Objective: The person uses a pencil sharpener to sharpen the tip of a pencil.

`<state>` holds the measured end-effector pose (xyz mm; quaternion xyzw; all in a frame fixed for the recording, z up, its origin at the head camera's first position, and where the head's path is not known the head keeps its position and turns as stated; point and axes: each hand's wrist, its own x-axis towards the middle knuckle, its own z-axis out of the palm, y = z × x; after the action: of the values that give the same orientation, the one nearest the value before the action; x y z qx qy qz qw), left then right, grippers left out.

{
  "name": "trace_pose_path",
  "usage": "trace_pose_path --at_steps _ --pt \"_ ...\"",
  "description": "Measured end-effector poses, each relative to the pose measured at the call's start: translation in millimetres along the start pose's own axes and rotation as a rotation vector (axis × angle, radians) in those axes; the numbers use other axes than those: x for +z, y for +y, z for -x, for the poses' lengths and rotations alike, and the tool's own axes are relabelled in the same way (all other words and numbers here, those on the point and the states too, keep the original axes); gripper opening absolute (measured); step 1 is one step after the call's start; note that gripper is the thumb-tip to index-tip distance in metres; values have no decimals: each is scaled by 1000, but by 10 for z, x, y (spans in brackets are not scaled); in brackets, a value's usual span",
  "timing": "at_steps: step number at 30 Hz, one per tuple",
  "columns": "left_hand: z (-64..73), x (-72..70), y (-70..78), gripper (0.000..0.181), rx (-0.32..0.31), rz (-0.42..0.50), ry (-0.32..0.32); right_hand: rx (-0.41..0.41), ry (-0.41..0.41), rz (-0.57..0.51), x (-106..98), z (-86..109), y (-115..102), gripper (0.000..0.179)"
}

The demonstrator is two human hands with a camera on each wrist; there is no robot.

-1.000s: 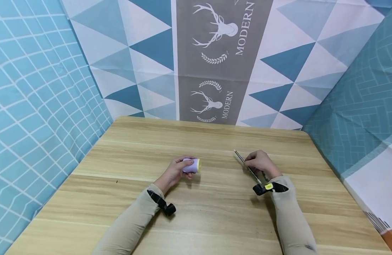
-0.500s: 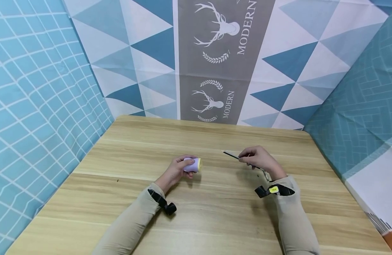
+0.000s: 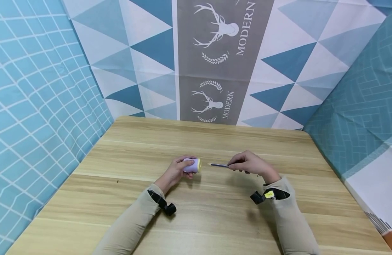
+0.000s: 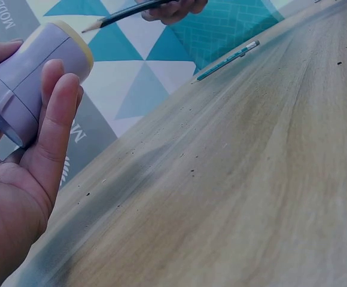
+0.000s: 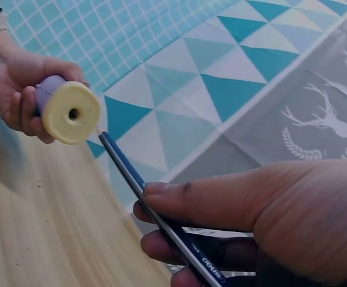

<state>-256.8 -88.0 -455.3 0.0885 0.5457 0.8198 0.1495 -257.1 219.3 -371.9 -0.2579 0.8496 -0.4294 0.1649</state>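
Nearby: teal pencil (image 4: 228, 61), specks (image 4: 192, 175) on table (image 3: 196, 223) (hands (image 3: 177, 168) (image 3: 251, 164) gripping: left sharpener (image 3: 194, 166), right dark pencil (image 3: 219, 165)).

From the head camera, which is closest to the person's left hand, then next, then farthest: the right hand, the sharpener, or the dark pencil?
1. The sharpener: held in the left hand.
2. The dark pencil: just right of the sharpener, tip pointing at it.
3. The right hand: farther right, holding the dark pencil.
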Motion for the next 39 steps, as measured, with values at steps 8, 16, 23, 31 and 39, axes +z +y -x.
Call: trace_pose_path --at_steps 8,16,23,31,39 --pt "-2 -18 -2 19 -7 -3 -9 12 -12 4 133 -74 -48 20" --pt "8 -27 10 21 -2 -9 -1 4 -7 7 229 -118 -93 21" --pt "-3 -28 -2 19 -7 -14 -8 43 58 59 304 -142 -108 18" --pt "-29 -11 -8 20 -21 -23 0 51 184 157 388 -165 -138 27" --pt "-21 -19 -14 24 -13 -24 -5 -1 254 217 443 -210 -178 27"
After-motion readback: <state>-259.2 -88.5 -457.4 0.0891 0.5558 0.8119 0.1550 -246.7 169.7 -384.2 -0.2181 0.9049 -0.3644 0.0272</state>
